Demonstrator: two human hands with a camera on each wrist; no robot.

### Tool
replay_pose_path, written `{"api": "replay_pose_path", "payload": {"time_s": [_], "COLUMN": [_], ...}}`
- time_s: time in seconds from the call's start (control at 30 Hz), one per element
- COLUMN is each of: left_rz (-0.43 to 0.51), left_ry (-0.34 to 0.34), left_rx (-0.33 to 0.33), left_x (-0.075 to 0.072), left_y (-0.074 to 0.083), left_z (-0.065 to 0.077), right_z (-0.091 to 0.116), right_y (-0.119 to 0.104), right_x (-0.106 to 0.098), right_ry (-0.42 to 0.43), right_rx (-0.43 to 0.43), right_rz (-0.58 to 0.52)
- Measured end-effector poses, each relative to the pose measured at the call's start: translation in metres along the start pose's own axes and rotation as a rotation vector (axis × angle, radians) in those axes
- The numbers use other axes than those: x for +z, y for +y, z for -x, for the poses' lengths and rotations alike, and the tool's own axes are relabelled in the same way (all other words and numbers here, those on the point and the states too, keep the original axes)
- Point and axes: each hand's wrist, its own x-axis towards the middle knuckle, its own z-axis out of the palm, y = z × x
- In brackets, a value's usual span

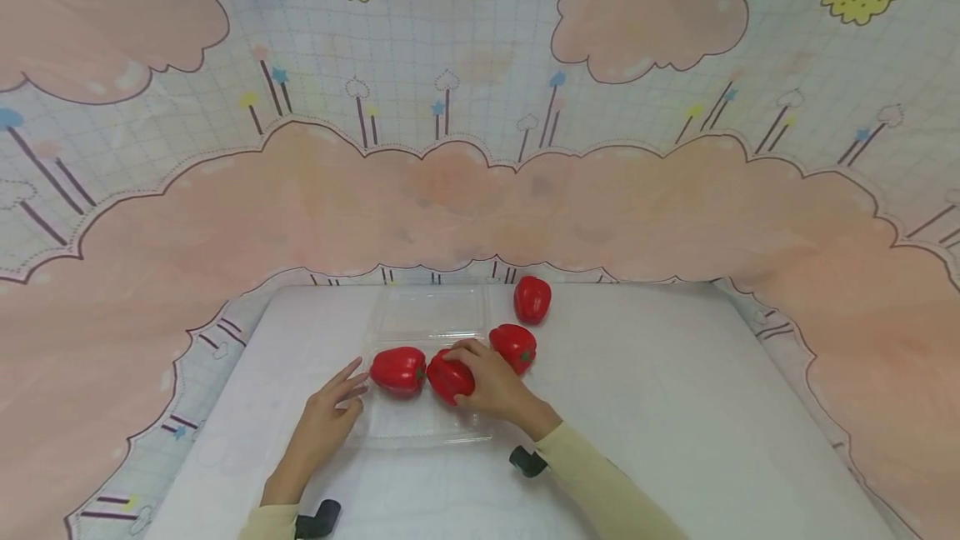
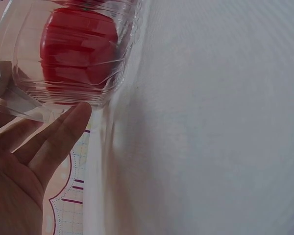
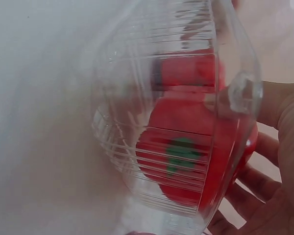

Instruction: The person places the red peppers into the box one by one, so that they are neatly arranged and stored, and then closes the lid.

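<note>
A clear plastic clamshell box (image 1: 420,426) lies opened on the table, its lid (image 1: 431,312) folded to the far side. One red bell pepper (image 1: 399,371) rests in the left of the box, and shows through the ribbed wall in the left wrist view. My right hand (image 1: 492,382) grips a second bell pepper (image 1: 448,379) from above at the right part of the box. In the right wrist view, that pepper's green stem (image 3: 180,154) appears through the plastic. My left hand (image 1: 324,422), fingers extended, is at the box's left side, fingertips against or very near the wall.
Two more red peppers sit outside the box: one pepper (image 1: 517,347) just beyond my right hand, another pepper (image 1: 532,300) near the table's far edge. The white table (image 1: 660,407) meets a patterned cloth backdrop (image 1: 480,207). Dark wrist devices show by both sleeves.
</note>
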Motion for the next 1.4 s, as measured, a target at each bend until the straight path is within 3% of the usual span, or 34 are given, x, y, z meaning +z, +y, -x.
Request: {"api": "replay_pose_path", "payload": {"time_s": [0.33, 0.7, 1.4], "left_rz": [0.003, -0.005, 0.02], "left_ry": [-0.001, 0.0, -0.008], "left_rx": [0.007, 0.01, 0.0], "left_x": [-0.0008, -0.0009, 0.0], "left_y": [0.0003, 0.0022, 0.0005], "left_z": [0.0008, 0.0024, 0.0012], "right_z": [0.0013, 0.0021, -0.0035], "right_y": [0.0013, 0.0015, -0.0017], "right_x": [0.0008, 0.0016, 0.0062], "right_ry": [-0.018, 0.058, 0.065], "right_rx": [-0.001, -0.014, -0.023], "right_rz": [0.042, 0.102, 0.244]}}
